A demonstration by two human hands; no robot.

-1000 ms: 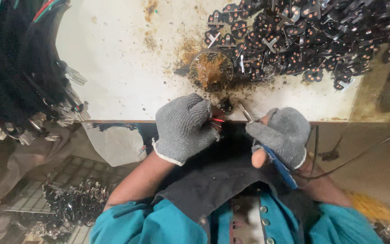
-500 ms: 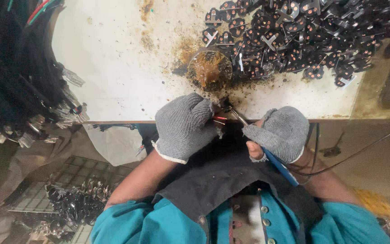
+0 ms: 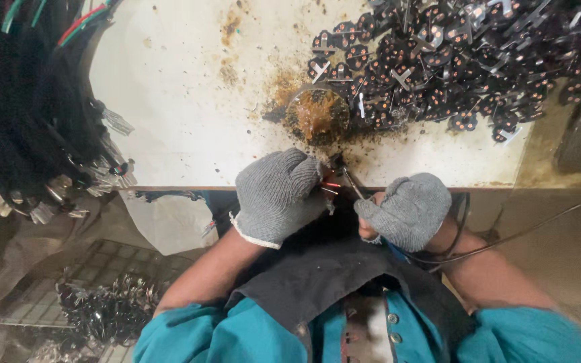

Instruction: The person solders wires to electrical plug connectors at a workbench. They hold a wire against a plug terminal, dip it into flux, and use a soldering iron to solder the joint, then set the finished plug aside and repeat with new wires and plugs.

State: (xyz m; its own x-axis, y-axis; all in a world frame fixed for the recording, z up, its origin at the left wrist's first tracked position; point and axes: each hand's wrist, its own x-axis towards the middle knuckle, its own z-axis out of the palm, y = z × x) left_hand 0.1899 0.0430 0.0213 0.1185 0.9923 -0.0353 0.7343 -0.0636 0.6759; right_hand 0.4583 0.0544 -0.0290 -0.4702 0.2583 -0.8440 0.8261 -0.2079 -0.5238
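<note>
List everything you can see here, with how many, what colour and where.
small round parts: a large heap, black with copper spots, table's far right
round pot: one, brown-stained, mid-table beside the heap
table: one, white, rust-stained
wire bundles: many, black, hanging left
metal pieces: a pile, grey, lower left
thin wires: a few, one red, at the left fingertips
soldering iron: one, thin, dark
left hand: grey glove, holding the wires
right hand: grey glove, gripping the iron
</note>
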